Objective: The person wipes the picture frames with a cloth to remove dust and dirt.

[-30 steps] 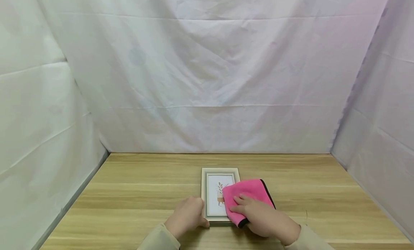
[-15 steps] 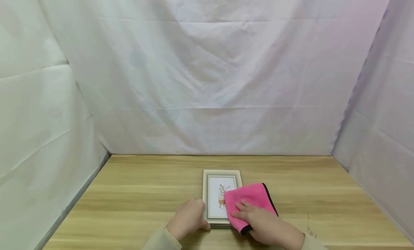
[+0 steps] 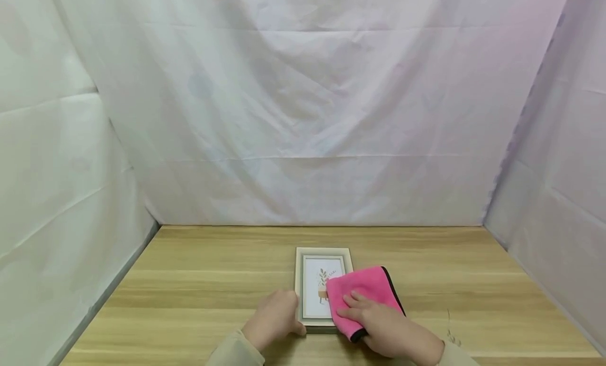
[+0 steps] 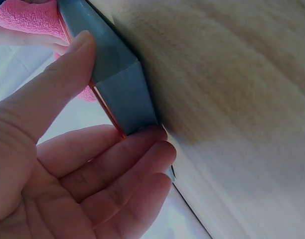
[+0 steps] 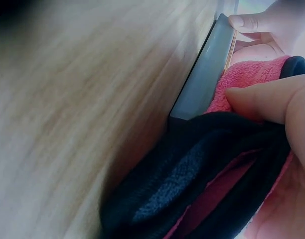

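Note:
A picture frame [image 3: 300,282] with a pale border and a plant print lies flat on the wooden table. Its side edges look grey-green in the left wrist view. At its near left corner my left hand [image 3: 274,316] grips it, thumb [image 4: 75,62] on the near edge and fingers [image 4: 137,159] along the left edge. A folded pink cloth [image 3: 374,284] with black trim covers the frame's right part. My right hand [image 3: 383,324] holds the cloth against the frame, fingers spread on top. In the right wrist view its thumb [image 5: 252,102] presses into the cloth near the frame's side.
The wooden table [image 3: 208,282] extends to both sides. White curtains [image 3: 303,119] hang behind it and along both sides. A thin dark mark [image 3: 450,329] shows on the table near the right sleeve [image 3: 456,355].
The cloth and my right hand have slid slightly toward me along the frame. My left hand keeps its grip at the corner. The whole head view has shifted a little.

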Available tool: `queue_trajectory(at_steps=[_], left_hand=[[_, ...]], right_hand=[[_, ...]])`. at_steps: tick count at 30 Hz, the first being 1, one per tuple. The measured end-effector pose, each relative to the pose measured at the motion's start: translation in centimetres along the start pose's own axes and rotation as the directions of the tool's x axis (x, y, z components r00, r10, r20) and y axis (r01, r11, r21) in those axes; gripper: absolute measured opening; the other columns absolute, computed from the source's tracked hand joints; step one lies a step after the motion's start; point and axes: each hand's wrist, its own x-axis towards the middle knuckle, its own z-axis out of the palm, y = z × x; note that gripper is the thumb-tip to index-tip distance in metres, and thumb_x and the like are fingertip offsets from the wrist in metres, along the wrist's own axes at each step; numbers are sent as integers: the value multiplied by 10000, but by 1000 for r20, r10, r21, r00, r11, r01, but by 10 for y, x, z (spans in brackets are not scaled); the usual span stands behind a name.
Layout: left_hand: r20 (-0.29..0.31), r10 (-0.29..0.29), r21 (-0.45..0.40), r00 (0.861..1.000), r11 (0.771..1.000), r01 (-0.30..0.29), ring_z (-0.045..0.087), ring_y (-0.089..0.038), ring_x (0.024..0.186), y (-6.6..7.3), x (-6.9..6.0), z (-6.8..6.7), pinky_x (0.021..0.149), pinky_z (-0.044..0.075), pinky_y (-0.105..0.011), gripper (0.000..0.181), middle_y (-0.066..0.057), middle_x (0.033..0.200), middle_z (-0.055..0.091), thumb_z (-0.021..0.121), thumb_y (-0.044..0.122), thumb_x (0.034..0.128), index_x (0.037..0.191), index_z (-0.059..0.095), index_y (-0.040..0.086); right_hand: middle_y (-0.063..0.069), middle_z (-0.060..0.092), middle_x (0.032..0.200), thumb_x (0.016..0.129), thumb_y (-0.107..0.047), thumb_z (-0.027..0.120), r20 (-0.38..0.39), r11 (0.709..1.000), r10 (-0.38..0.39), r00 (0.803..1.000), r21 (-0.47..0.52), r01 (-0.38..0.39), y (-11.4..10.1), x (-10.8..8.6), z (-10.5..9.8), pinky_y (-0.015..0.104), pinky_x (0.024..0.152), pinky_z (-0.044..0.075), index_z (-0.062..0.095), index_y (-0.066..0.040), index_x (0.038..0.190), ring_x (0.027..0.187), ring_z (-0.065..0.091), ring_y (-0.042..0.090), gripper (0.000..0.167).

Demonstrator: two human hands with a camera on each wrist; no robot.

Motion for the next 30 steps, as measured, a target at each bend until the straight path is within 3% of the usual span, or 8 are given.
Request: queue_trajectory(at_steps=[19,30], left_hand=[[3,-1,-11,1000,1000,1,362,-80,525,-4,0,-3,480,334,-254,389,84,538,428,886,287,550,599,521,160],[36,24,-23,999,999,-23,356,-69,511,-5,4,-5,485,351,-233,345,79,535,445,876,261,581,607,555,136]], right_hand=[[103,489,1413,790,-46,659,-30,1000,-4,1000,12,4,-2,3,-2,502,1015,394,573,-231,1301,1333,405,353,551],[110,520,1383,831,-93,643,-30,1000,-6,1000,2,6,5,13,-5,497,1039,372,610,-192,1259,1322,421,351,440]])
